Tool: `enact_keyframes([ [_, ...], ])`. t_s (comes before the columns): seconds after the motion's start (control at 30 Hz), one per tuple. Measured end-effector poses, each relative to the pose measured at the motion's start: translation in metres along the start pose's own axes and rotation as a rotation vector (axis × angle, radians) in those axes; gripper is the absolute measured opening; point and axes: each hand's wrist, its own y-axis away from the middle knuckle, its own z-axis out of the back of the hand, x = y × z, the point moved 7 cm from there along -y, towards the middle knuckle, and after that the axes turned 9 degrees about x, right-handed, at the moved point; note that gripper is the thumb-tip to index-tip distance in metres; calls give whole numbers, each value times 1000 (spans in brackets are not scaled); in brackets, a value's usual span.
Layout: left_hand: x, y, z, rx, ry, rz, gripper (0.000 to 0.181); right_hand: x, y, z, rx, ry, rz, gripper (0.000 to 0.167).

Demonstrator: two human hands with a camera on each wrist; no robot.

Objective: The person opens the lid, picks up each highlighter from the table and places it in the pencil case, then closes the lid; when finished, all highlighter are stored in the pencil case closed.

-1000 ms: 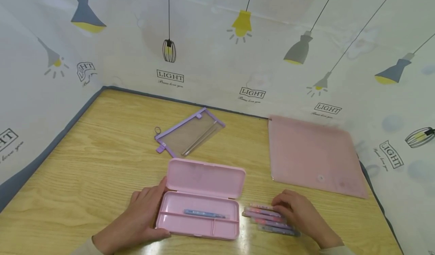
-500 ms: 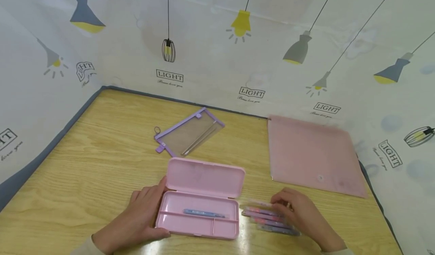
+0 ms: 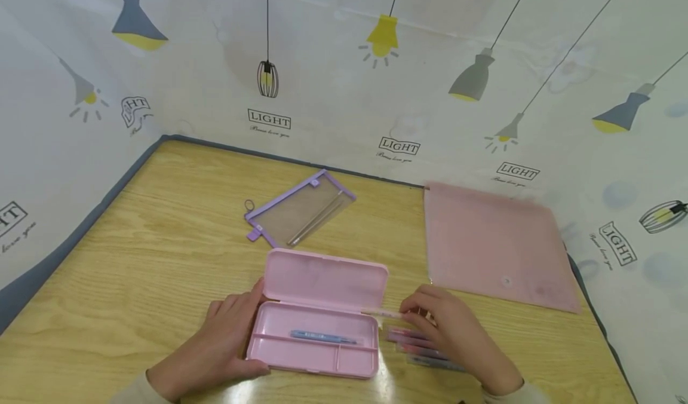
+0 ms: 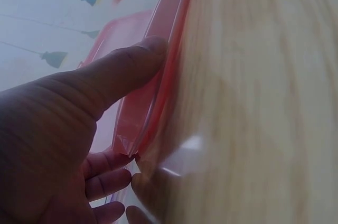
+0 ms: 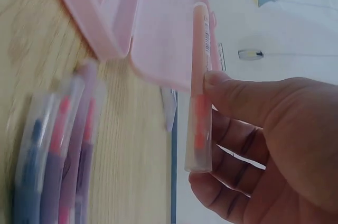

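An opened pink pencil case (image 3: 301,365) lies on the table with a blue pen (image 3: 322,337) in its long upper compartment. My left hand (image 3: 212,344) grips the case's left end, thumb along the front wall in the left wrist view. Between thumb and fingers, my right hand (image 3: 457,332) pinches a light peach pen (image 3: 384,313) near the case's upper right corner. In the right wrist view this pen (image 5: 199,81) has a clear cap end with red inside. Several purple and grey pens (image 3: 424,351) lie side by side below my right hand, partly hidden by it.
Behind the case lies a clear, purple-edged zip pouch (image 3: 301,210) with thin sticks in it. A pink folder (image 3: 497,248) lies at the back right. A lamp-patterned cloth (image 3: 333,93) stands around the wooden table (image 3: 140,242).
My right hand has lifted the peach pen from the row of pens and moved left with it to the case's edge. My left hand has stayed on the case.
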Motion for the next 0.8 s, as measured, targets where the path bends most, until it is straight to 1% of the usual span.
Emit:
enact_keyframes([
  [0.13,0,-1,0,3,3,7,132,11,-12,-4,16,-12,23,8],
  [0.27,1,-1,0,10,5,17,133,18,-23,-12,44,-6,19,7],
  [0.43,0,-1,0,9,3,16,133,28,-37,-26,123,37,-14,5],
  [0.53,0,0,0,9,3,16,134,35,-44,-35,157,73,-17,2],
  [0.63,0,0,0,13,10,16,133,41,-49,-43,161,102,4,3],
  [0.8,0,0,0,24,5,24,133,51,-53,-50,143,123,49,3],
])
